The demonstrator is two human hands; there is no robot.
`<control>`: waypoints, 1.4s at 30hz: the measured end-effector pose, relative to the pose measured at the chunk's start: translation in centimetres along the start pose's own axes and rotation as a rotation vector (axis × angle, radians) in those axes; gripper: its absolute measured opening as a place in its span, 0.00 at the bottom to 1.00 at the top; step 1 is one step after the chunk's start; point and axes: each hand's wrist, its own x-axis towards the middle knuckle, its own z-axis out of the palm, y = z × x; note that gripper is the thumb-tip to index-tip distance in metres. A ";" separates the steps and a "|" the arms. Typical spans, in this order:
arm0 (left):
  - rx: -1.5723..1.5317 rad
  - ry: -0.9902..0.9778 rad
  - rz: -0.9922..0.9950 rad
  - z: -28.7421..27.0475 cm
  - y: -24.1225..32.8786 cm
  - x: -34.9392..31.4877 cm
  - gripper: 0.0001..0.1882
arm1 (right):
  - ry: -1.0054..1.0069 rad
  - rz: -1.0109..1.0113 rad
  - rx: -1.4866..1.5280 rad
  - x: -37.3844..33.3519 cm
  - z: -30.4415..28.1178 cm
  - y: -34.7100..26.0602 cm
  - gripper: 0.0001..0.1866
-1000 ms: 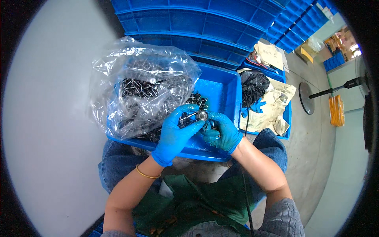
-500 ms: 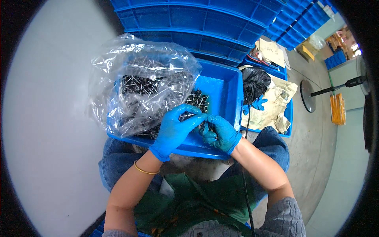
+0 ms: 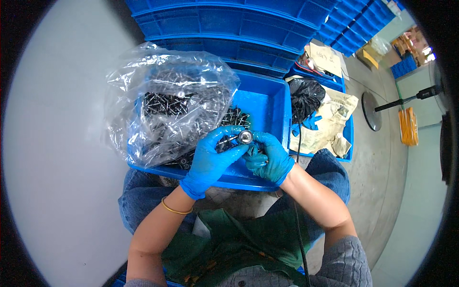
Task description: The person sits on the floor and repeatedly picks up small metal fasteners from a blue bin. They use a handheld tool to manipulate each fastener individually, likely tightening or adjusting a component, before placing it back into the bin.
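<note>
Between my two blue-gloved hands sits a small metal part (image 3: pixel 245 137) with a round, shiny head and a thin shaft. My left hand (image 3: pixel 206 158) pinches it, with the fingers above and the thumb below. From the other side, my right hand (image 3: pixel 271 159) is at the round head, its lower fingers curled in. Whatever those curled fingers enclose is hidden. Both hands are over a blue plastic tray (image 3: pixel 272 95). In the tray lie many dark metal pins (image 3: pixel 235 117), some loose and some under a clear plastic bag (image 3: pixel 191 67).
Blue crates (image 3: pixel 205 24) are stacked behind the tray. To the right, another blue tray holds brown paper (image 3: pixel 334 115) and a black plastic bag (image 3: pixel 306 95). A black cable (image 3: pixel 300 225) hangs beside my right arm. A stand with a round base (image 3: pixel 371 111) is farther right.
The round head of the metal part has come into sight between my hands, where fingers covered it before. My left fingers and thumb have spread slightly apart around it.
</note>
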 end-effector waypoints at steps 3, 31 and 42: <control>0.023 0.032 0.042 0.3 0.0 -0.1 0.16 | 0.024 -0.022 -0.002 -0.1 0.2 0.1 0.13; -0.005 0.037 -0.153 0.0 0.0 -0.2 0.08 | 0.035 0.014 -0.036 0.1 0.3 -0.1 0.11; 0.038 0.071 -0.197 0.0 0.2 -0.1 0.05 | 0.148 -0.071 -0.152 0.5 0.6 0.5 0.14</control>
